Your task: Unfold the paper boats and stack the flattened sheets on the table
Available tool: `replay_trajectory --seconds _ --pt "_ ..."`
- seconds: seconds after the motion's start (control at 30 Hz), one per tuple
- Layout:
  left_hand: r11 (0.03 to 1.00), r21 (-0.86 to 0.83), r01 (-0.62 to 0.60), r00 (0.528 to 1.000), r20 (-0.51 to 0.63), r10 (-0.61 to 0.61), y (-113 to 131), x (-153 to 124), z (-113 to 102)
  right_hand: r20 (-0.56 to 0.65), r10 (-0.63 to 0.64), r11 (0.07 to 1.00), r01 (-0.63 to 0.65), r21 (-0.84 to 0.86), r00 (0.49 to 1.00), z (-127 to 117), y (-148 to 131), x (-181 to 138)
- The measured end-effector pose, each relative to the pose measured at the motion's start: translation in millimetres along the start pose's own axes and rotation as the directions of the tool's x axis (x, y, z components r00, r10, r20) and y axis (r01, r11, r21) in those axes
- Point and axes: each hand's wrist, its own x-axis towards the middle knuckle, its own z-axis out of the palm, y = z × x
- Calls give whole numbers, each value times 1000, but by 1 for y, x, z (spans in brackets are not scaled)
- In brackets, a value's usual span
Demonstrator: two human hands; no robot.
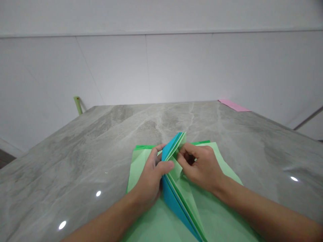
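Observation:
A folded stack of blue and green paper [174, 193] stands on edge between my hands, its layers fanned at the top. My left hand [153, 171] grips the stack from the left, thumb over the near side and fingers behind. On the right, my right hand [199, 163] is closed with its fingertips pinched at a light green layer of the same stack; the exact hold is partly hidden. Beneath both hands lie light green paper sheets [141, 159], with a brighter green edge showing at the back.
The grey marbled table [106, 137] stretches to a white wall [113, 67]. A pink paper strip [234, 105] rests at the far right edge. Beyond the far left edge is a light green strip-like object [78, 106].

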Motion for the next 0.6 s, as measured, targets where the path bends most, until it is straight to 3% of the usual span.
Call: replay_trajectory --seconds 0.33,0.43,0.6 --pt "994 -93 64 996 -53 -69 3 0 6 38 85 996 -86 16 996 0 -1 -2" --pt "991 -128 49 996 -73 -59 4 1 6 -6 134 991 -134 22 991 -1 1 -2" --pt "956 -190 224 972 -28 -234 12 -1 7 -100 269 961 -260 97 958 -2 7 1"
